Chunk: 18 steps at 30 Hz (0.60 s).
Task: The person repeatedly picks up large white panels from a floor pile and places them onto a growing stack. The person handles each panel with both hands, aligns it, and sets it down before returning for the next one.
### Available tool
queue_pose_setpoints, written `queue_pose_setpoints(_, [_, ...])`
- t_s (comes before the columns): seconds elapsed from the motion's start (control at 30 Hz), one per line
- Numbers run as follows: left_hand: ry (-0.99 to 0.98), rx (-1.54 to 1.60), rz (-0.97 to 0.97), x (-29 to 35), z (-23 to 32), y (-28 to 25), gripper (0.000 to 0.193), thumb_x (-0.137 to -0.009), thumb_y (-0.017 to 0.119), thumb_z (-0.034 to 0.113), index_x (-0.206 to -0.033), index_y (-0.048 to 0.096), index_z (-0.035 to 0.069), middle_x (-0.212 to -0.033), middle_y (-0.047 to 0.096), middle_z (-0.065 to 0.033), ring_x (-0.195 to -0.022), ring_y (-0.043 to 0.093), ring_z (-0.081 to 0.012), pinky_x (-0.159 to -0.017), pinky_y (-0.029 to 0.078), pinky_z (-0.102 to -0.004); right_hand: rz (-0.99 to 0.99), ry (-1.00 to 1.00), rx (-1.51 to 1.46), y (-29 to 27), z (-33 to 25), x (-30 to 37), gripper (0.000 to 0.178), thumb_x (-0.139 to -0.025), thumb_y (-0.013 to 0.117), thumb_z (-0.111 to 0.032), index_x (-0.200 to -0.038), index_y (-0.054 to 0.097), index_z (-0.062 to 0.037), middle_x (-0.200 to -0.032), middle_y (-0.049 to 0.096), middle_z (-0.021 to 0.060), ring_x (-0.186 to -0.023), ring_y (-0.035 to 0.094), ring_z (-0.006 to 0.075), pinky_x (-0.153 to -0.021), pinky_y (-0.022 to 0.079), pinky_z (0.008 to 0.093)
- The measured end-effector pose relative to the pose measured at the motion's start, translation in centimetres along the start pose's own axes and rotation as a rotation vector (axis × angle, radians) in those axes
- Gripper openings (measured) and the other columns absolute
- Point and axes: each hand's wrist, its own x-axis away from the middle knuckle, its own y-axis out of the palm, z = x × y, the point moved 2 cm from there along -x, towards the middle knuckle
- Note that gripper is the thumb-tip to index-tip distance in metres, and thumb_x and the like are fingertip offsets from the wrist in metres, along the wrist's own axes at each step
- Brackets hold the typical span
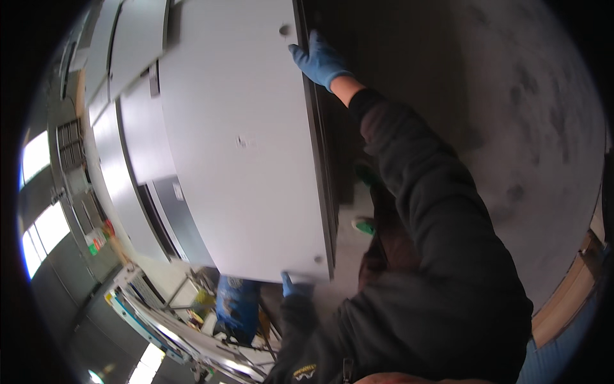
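A large pale grey flat panel (243, 128) with a dark edge and a small round hole near two of its corners fills the middle of the view. My right hand (322, 62), in a blue glove, grips its right-hand edge near the top, thumb on the face. Down at the lower end, my left hand (293, 286), also blue-gloved, holds the bottom edge. Its thumb lies against the panel; the other fingers are hidden behind it.
More grey panels (137, 45) lie to the left, overlapping. A blue drum-like container (237, 307) stands below the panel, near a long metal-framed machine (150, 320). My green-marked shoe (363, 225) is on the floor. Wooden boards (566, 294) lie at the right.
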Motion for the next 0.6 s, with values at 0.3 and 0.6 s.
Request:
queue_pose_setpoints(0.3, [-0.008, 0.070, 0.403, 1.3, -0.8, 2.3, 0.076, -0.092, 0.061, 0.065, -0.148, 0.048, 0.015, -0.150, 0.050, -0.0080, -0.135, 0.050, -0.0318, -0.112, 0.041, -0.0571, -0.238, 0.057, 0.057, 3.8, 4.0, 23.2, 0.088, -0.098, 0.049, -0.063, -0.152, 0.035, 0.0054, -0.155, 0.041, 0.0283, -0.146, 0.039, 0.0399, -0.119, 0.035, 0.0432])
queue_pose_setpoints(0.6, [0.067, 0.002, 0.352, 1.4, -1.4, 2.5, 0.074, -0.097, 0.057, 0.062, -0.151, 0.043, 0.013, -0.154, 0.046, -0.0126, -0.140, 0.046, -0.0362, -0.115, 0.042, -0.0572, -0.268, 0.174, -0.042, 6.8, 5.8, 30.2, 0.068, -0.100, 0.048, -0.059, -0.133, 0.057, 0.0007, -0.132, 0.063, 0.0264, -0.126, 0.058, 0.0433, -0.103, 0.047, 0.0453])
